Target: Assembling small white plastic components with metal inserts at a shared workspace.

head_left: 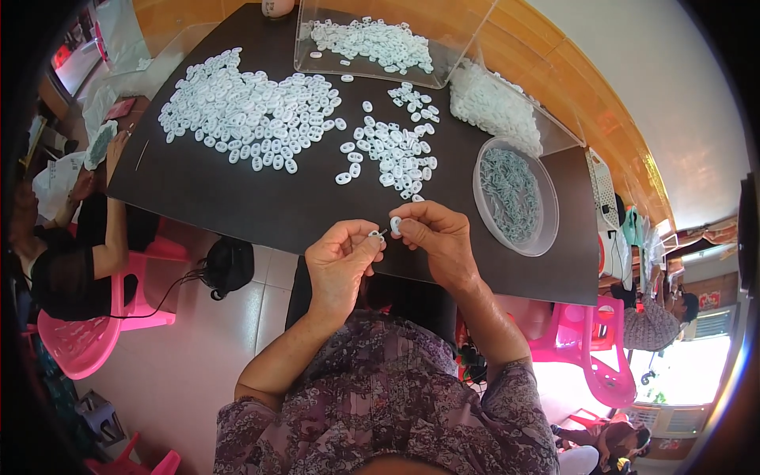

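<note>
My left hand (343, 257) is closed, thumb against fingertips, at the table's near edge. It pinches a small white piece (375, 234) from which a thin dark pin seems to stick out toward the right; the fingers hide most of it. Close beside it, my right hand (438, 241) grips a white oval piece (396, 225) between thumb and forefinger. The two pieces almost meet; whether they touch I cannot tell. Beyond my hands lies a small pile of white two-holed ovals (396, 154), and farther left spreads a bigger pile (253, 115) of the same.
On the right of the dark table (261, 194) stands a round clear tub (545, 237) of small grey-green parts. A clear bin (443, 77) with white ovals sits at the back, a full clear bag (495, 107) beside it. Another person (67, 269) sits at the left near pink chairs (91, 344).
</note>
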### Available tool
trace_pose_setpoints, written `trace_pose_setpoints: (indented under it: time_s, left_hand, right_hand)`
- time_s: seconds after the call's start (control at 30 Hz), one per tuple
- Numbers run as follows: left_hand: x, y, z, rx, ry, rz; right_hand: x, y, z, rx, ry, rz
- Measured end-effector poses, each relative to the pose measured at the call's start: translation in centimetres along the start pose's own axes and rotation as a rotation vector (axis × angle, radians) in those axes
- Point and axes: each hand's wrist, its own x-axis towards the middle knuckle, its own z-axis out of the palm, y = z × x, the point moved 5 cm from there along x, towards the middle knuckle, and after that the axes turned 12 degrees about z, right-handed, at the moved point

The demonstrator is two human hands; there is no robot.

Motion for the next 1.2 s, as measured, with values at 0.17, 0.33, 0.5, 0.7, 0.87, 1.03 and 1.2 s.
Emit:
trace_pose_setpoints:
  time_s: [0.17, 0.33, 0.5, 0.7, 0.87, 1.03, 1.2]
  left_hand:
    - [-0.1, -0.2, 0.0, 0.020, 0.012, -0.025]
    - [-0.2, -0.2, 0.2, 0.035, 0.014, -0.038]
    - [-0.2, -0.1, 0.3, 0.044, 0.017, -0.025]
    - [-0.2, 0.0, 0.3, 0.052, 0.033, -0.014]
    - [-0.2, -0.1, 0.2, 0.040, 0.052, -0.004]
    - [-0.2, -0.2, 0.1, 0.084, 0.002, -0.009]
    - [-0.2, -0.5, 0.0, 0.088, 0.002, 0.011]
  right_hand:
    - [-0.1, -0.1, 0.2, -0.029, 0.017, -0.021]
    - [-0.1, -0.2, 0.4, -0.063, 0.027, -0.028]
    - [-0.1, -0.3, 0.6, -0.077, 0.027, -0.046]
    - [-0.2, -0.5, 0.8, -0.117, 0.030, -0.067]
    - [-0.2, -0.6, 1.0, -0.224, 0.070, -0.144]
    - [-0.2, -0.7, 1.2, -0.294, 0.091, -0.198]
    - [-0.4, -1.1, 1.3, -0.391, 0.116, -0.272]
